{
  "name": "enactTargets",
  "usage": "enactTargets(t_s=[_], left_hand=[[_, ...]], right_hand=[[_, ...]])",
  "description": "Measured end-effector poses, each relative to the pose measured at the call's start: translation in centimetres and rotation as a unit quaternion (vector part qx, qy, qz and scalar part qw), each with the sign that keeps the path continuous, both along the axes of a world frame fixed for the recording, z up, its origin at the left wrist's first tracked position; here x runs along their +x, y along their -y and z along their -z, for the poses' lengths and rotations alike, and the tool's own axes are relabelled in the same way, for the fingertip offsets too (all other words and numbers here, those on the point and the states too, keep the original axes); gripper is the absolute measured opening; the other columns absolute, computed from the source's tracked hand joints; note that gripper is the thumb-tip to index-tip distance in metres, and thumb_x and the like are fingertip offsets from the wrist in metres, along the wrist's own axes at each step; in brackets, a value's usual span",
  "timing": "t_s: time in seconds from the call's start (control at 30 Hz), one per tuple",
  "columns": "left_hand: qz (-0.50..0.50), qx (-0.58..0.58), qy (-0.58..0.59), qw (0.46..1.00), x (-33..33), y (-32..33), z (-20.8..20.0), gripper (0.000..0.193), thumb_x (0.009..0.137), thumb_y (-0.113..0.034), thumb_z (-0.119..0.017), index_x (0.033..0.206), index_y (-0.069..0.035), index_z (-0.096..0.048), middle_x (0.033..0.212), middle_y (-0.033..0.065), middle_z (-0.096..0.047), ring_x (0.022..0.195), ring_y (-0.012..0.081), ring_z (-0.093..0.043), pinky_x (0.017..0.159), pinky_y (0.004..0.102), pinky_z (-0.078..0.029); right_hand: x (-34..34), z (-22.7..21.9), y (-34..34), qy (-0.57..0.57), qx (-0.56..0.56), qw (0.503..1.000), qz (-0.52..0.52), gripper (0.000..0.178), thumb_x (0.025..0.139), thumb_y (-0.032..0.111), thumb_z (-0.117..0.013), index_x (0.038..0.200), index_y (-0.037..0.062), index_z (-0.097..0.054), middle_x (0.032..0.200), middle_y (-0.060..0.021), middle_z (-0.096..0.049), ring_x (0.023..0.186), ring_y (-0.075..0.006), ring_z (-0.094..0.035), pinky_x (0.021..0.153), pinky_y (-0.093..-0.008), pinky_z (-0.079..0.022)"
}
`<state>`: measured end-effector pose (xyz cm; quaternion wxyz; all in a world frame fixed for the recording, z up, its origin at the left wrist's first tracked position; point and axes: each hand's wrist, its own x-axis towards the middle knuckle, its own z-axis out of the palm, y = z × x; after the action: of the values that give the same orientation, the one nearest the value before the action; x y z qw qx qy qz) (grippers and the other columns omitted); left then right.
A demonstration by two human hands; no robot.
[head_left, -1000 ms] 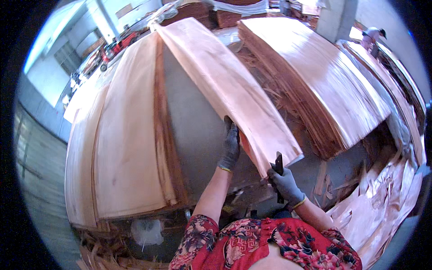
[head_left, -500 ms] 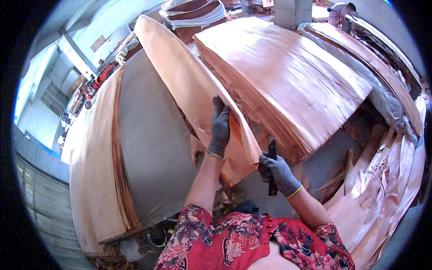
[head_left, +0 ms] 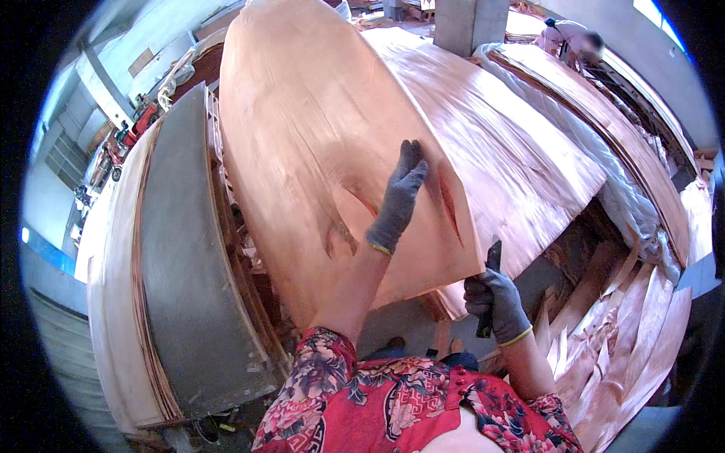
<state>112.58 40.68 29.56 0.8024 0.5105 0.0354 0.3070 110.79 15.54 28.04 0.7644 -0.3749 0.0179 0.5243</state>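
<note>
A large tan wood veneer sheet point(head_left: 302, 113) spreads before me, its near edge raised in front of my body. Red-edged slits and a ragged tear show in it. My left hand point(head_left: 398, 200), in a grey glove, lies against the sheet between two slits, fingers stretched out. At the sheet's near right corner, my right hand point(head_left: 498, 306), also gloved, is closed around a flat black knife-like tool point(head_left: 493, 257). Its thumb and fingers meet the sheet's corner and seem to pinch it. The palm side of both hands is hidden.
To the right is a stack of pale veneer point(head_left: 513, 143), with torn veneer strips point(head_left: 627, 340) nearer me. A grey board point(head_left: 185, 264) tops a stack on the left, beside another veneer pile point(head_left: 113, 279). Behind stand a concrete pillar point(head_left: 470, 26) and a bent-over person point(head_left: 566, 38).
The sheet has swung from a narrow, folded strip to broadly spread, covering more of the middle. Both hands have moved right; my left hand now lies on its face. The right still grips the tool.
</note>
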Motion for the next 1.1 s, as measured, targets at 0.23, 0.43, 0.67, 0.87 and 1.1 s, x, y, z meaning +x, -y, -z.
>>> enactTargets(t_s=[0.23,0.43,0.67,0.87,1.1], left_hand=[[-0.563,0.516,-0.248,0.596,-1.8,-4.3,11.2,0.017,0.087,-0.009,-0.049,0.094,0.000,-0.061,0.103,0.0150,-0.058,0.090,0.0228,-0.054,0.082,0.0344,-0.044],[-0.308,-0.353,-0.370,0.802,-4.2,0.6,23.5,0.062,0.085,-0.056,-0.036,0.130,-0.014,-0.041,0.132,0.0076,-0.042,0.121,0.0273,-0.039,0.098,0.0507,-0.029],[-0.319,-0.559,0.031,0.765,7.5,3.5,31.0,0.059,0.081,-0.056,-0.046,0.121,-0.013,-0.051,0.125,0.0091,-0.051,0.115,0.0300,-0.046,0.093,0.0505,-0.037],[-0.303,-0.485,0.022,0.820,11.0,4.8,35.6,0.043,0.083,-0.034,-0.056,0.116,-0.007,-0.054,0.120,0.0093,-0.056,0.108,0.0281,-0.053,0.093,0.0456,-0.042],[-0.489,-0.345,-0.128,0.791,12.7,8.4,28.4,0.028,0.079,-0.022,-0.063,0.102,-0.006,-0.060,0.102,0.0074,-0.060,0.093,0.0223,-0.056,0.082,0.0381,-0.047]], right_hand=[[17.9,0.6,6.0,0.055,0.001,0.999,0.001,0.010,0.087,0.020,-0.050,0.080,0.0155,-0.044,0.057,0.0055,-0.036,0.042,-0.0057,-0.029,0.037,-0.0200,-0.024],[31.0,0.0,9.4,0.061,-0.039,0.997,0.018,0.018,0.090,0.022,-0.048,0.075,0.0173,-0.041,0.054,0.0064,-0.034,0.040,-0.0047,-0.027,0.036,-0.0199,-0.023],[40.8,1.2,11.4,0.166,-0.115,0.979,0.024,0.017,0.090,0.021,-0.046,0.074,0.0189,-0.041,0.054,0.0081,-0.033,0.039,-0.0033,-0.028,0.036,-0.0196,-0.023],[47.2,4.9,14.0,0.216,-0.205,0.951,0.080,0.007,0.083,0.017,-0.055,0.086,0.0121,-0.051,0.054,0.0043,-0.037,0.040,-0.0073,-0.032,0.037,-0.0234,-0.027],[55.2,11.6,17.1,0.304,-0.276,0.905,0.115,0.035,0.084,0.012,-0.055,0.118,0.0032,-0.055,0.056,0.0049,-0.043,0.040,-0.0056,-0.038,0.037,-0.0219,-0.030]])
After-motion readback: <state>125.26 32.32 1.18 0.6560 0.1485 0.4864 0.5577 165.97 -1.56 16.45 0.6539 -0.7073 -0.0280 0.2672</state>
